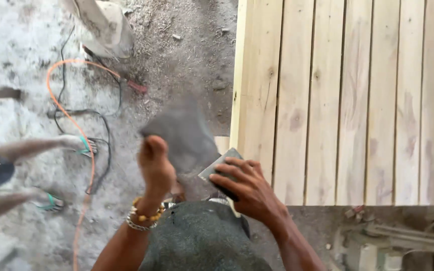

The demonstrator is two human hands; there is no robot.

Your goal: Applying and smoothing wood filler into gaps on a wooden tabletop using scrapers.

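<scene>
Far left: another person's bare legs [36, 146] in teal-strapped sandals [87, 146], standing on dusty, sawdust-covered ground [21, 45]. Orange cable [71, 120] looping across that ground, black cables [107, 150] tangled beside it. Top, left of centre: pale dusty shape [101, 22], too unclear to identify. Left hand [155, 165] raised edge-on, fingers together and up, pinching lower edge of grey sheet [184, 135]; bead bracelet and metal bangle [144, 217] on the wrist. Sheet: dark grey, matte, thin, motion-blurred, upper part lifted and curled over toward the ground side; looks like abrasive paper, grit not resolvable. Right hand [244, 188] gripping the other end of same sheet, fingers spread and wrapped over a folded grey corner [219, 168], thumb side hidden; a pale strip shows under the palm, kind unclear. Sheet location: stretched between both hands, just left of the panel's near-left corner, above a dark grey-green garment [202, 241] at bottom centre. Right half: pale wooden plank panel [347, 100], vertical boards with narrow gaps, knots, pinkish-brown stains, raw unfinished look. Bottom right: blurred debris and dusty parts [393, 241] below panel edge. No packaging, labels or signs discernible anywhere.
</scene>
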